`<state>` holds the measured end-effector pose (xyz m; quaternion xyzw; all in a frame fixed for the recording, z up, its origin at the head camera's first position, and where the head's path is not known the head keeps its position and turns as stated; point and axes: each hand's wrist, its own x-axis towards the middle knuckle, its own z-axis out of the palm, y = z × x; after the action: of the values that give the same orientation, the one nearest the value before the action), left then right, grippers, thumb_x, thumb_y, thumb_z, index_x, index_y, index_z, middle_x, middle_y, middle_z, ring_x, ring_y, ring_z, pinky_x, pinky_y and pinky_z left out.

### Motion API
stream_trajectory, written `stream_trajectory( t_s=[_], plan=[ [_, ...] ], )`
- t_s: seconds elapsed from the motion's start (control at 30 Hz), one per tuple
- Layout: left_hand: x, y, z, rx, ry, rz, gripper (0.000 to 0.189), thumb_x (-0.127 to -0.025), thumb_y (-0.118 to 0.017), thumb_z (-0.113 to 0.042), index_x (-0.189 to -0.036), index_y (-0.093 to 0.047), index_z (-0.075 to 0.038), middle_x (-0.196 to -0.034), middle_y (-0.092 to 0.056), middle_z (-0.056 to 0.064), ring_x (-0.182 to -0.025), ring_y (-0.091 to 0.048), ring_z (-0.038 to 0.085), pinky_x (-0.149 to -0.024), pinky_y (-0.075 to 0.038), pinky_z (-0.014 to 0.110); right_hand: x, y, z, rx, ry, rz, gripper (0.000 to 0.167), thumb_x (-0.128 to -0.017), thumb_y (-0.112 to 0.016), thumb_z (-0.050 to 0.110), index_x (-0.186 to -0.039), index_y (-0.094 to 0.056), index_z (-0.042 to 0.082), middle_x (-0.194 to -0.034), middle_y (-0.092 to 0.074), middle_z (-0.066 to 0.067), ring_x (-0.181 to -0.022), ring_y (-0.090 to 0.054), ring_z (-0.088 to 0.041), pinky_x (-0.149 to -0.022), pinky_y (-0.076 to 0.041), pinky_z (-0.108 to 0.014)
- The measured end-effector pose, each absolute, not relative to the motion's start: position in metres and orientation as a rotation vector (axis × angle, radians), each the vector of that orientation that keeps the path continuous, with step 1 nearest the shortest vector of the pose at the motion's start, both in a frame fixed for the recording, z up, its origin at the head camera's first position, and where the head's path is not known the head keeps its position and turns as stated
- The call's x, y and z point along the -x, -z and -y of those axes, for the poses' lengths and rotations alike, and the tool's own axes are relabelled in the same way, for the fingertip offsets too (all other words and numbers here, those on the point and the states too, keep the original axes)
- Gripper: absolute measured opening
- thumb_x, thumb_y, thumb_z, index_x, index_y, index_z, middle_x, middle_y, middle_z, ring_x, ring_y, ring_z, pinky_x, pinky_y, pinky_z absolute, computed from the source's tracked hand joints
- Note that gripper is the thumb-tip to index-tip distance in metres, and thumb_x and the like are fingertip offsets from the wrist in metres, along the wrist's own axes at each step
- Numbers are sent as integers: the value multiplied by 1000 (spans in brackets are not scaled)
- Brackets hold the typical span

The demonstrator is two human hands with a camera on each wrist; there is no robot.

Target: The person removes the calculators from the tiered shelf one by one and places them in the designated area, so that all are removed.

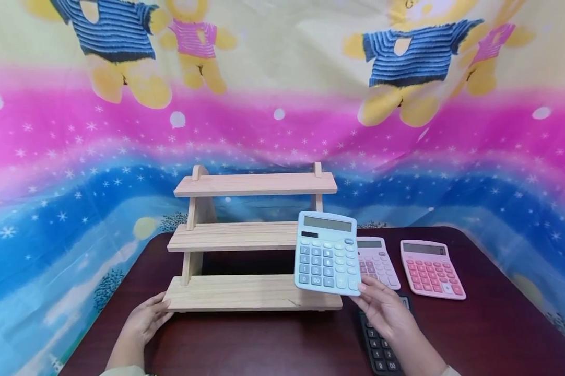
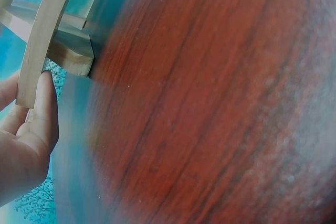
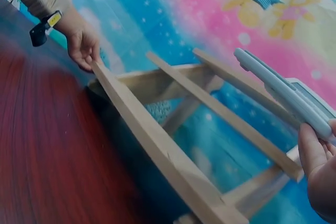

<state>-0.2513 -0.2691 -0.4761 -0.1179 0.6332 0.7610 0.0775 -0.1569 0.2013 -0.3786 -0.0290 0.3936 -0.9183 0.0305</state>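
Note:
My right hand (image 1: 381, 308) pinches a light blue calculator (image 1: 327, 253) by its lower right corner, its keys and screen facing me. It is held up in front of the right part of a three-tier wooden display shelf (image 1: 245, 292), hiding the right end of the middle board. The right wrist view shows the calculator (image 3: 278, 87) edge-on, with the thumb of the right hand (image 3: 323, 182) against it. My left hand (image 1: 146, 318) holds the left end of the shelf's lowest board. In the left wrist view, the left hand's (image 2: 31, 145) thumb and fingers lie on either side of that board (image 2: 44, 40).
Right of the shelf, a pale pink-lilac calculator (image 1: 378, 263) lies partly behind the blue one. Further right is a pink calculator (image 1: 433, 269). Partly under my right forearm lies a black calculator (image 1: 378, 350). A cartoon-bear cloth (image 1: 273, 130) hangs behind the dark wooden table (image 1: 245, 344).

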Motion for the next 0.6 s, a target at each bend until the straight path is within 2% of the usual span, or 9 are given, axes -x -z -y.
stream_trajectory(
  t_s=[0.17,0.2,0.4,0.53,0.6],
  plan=[
    [251,476,268,357,-2284,-1905,67,-82,-59,-8,-133,-19,8,-129,-23,35,-84,-54,11,-76,-47,26,150,387,-218,103,2850,-1175,34,-86,-37,-11,-95,-65,4,-98,-61,-8,-91,-57,-18,-83,-43,-28],
    [249,474,266,378,-2262,-1925,71,-82,-59,-9,-134,-14,8,-130,-21,34,-83,-53,9,-76,-46,25,148,388,-221,96,2854,-1166,33,-86,-37,-11,-95,-65,3,-99,-61,-8,-91,-57,-19,-83,-43,-28],
    [246,465,260,446,-2254,-1919,68,-82,-58,-6,-134,-16,9,-118,-40,28,-75,-54,7,-74,-47,27,138,391,-238,12,2869,-1099,33,-86,-39,-11,-96,-65,5,-100,-60,-7,-94,-55,-20,-86,-40,-33],
    [245,462,258,438,-2257,-1909,70,-81,-59,-6,-133,-16,10,-124,-32,34,-76,-54,8,-74,-47,28,132,394,-248,29,2852,-1049,32,-88,-38,-8,-101,-64,6,-104,-59,-7,-98,-53,-21,-90,-35,-35],
    [244,462,258,428,-2257,-1912,70,-81,-60,-7,-133,-15,10,-127,-27,34,-76,-54,8,-74,-47,27,129,398,-254,103,2784,-1225,31,-89,-38,-6,-108,-60,6,-109,-56,-3,-101,-51,-19,-91,-33,-35]
  ],
)
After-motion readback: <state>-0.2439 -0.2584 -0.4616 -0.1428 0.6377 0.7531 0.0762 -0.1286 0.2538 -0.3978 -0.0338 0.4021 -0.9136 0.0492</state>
